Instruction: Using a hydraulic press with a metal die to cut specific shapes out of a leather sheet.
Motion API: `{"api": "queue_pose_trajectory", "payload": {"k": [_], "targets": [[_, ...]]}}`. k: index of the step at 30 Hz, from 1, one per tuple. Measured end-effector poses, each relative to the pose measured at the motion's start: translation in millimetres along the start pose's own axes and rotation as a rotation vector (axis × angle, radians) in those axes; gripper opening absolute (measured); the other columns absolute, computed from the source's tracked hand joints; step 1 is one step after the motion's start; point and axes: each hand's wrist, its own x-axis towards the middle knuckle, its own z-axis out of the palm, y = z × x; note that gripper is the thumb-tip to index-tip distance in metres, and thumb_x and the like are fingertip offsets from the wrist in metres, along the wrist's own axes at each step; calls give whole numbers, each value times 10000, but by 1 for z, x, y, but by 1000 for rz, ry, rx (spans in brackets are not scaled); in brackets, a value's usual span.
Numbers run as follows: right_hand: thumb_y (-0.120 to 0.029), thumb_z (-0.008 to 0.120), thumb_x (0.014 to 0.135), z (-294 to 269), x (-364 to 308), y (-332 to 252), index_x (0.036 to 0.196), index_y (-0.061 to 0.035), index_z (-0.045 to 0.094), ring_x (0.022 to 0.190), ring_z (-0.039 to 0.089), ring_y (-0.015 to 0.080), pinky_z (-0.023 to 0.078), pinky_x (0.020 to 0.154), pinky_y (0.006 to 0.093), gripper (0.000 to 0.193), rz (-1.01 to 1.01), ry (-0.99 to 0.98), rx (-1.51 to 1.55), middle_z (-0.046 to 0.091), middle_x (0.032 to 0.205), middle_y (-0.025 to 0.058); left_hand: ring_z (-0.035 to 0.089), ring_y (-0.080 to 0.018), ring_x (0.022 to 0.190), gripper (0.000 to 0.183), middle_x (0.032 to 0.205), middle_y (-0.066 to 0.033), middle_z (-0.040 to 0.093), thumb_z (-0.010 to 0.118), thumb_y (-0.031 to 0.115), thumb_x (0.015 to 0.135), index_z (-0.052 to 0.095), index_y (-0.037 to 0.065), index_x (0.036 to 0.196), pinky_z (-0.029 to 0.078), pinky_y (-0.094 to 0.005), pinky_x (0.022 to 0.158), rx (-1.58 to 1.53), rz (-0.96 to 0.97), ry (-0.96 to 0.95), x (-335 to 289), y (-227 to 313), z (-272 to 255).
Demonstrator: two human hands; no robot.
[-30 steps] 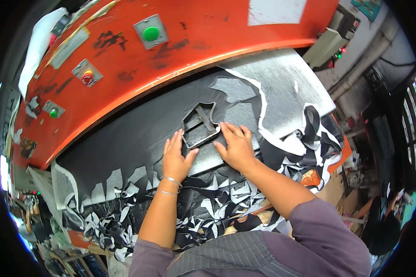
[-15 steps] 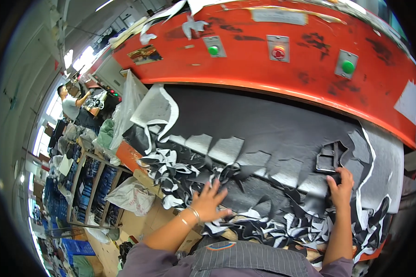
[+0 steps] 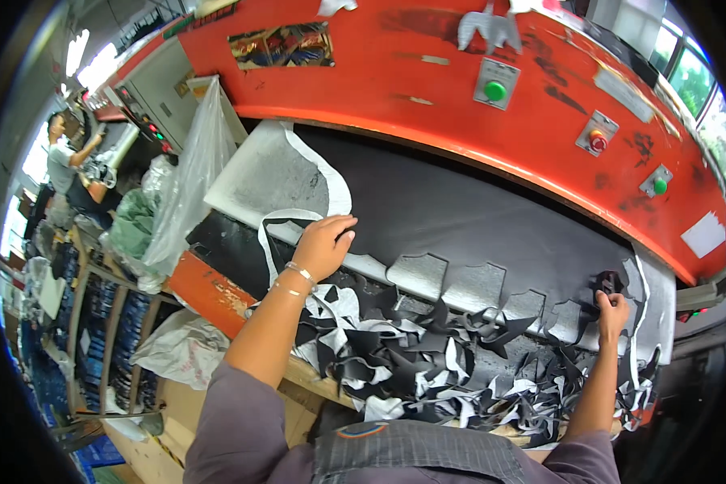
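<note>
Left hand (image 3: 323, 248) moved to sheet (image 3: 460, 202), die (image 3: 609, 282) touching right hand (image 3: 613, 313)

At six o'clock, a dark pinstriped apron (image 3: 427, 452) bearing a rainbow patch (image 3: 361, 430) is covering a muted-purple shirt (image 3: 238, 427); two slim bangles (image 3: 301, 272) are circling the left wrist (image 3: 294, 281) at eight o'clock.

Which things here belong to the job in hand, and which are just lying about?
Likely in the job:
- black sheet, with the left hand at its pale edge
- dark object at the right hand
- red machine

Apparently lying about:
- black-and-white scraps
- plastic sheeting
- whitish sack
</note>
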Motion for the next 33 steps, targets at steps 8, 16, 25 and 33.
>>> {"api": "queue_pose_trajectory", "payload": {"k": [8, 16, 25, 33], "targets": [[-375, 830, 536, 165, -150, -281, 930, -57, 623, 1229, 390, 376, 362, 1009, 455, 547, -666, -385, 184, 411, 1293, 207, 551, -325, 1128, 444, 1207, -133, 617, 493, 51, 849, 479, 35, 1293, 346, -435, 1038, -140, 7, 110, -14, -82, 7], [-366, 828, 562, 272, -191, -369, 986, -76, 617, 1229, 373, 424, 336, 1012, 476, 555, -925, -537, 188, 356, 1353, 263, 531, -334, 1139, 652, 1162, -182, 613, 515, 23, 812, 251, -43, 1404, 322, -451, 1060, -161, -11, 76, -12, -103, 8], [-447, 828, 594, 280, -204, -348, 1147, -114, 591, 1281, 365, 396, 261, 1050, 480, 687, -903, -428, -40, 387, 1398, 218, 433, -301, 1256, 460, 1235, -116, 566, 560, 81, 792, 540, 23, 1248, 305, -434, 1063, -27, 4, 65, -4, -114, 11], [-525, 794, 600, 292, -238, -351, 1162, -119, 582, 1227, 414, 445, 317, 1026, 498, 724, -786, -201, -32, 447, 1285, 333, 425, -297, 1282, 622, 1204, -135, 610, 533, 69, 817, 328, 6, 1401, 252, -449, 1086, 5, 4, 9, 0, -120, 16]]}}
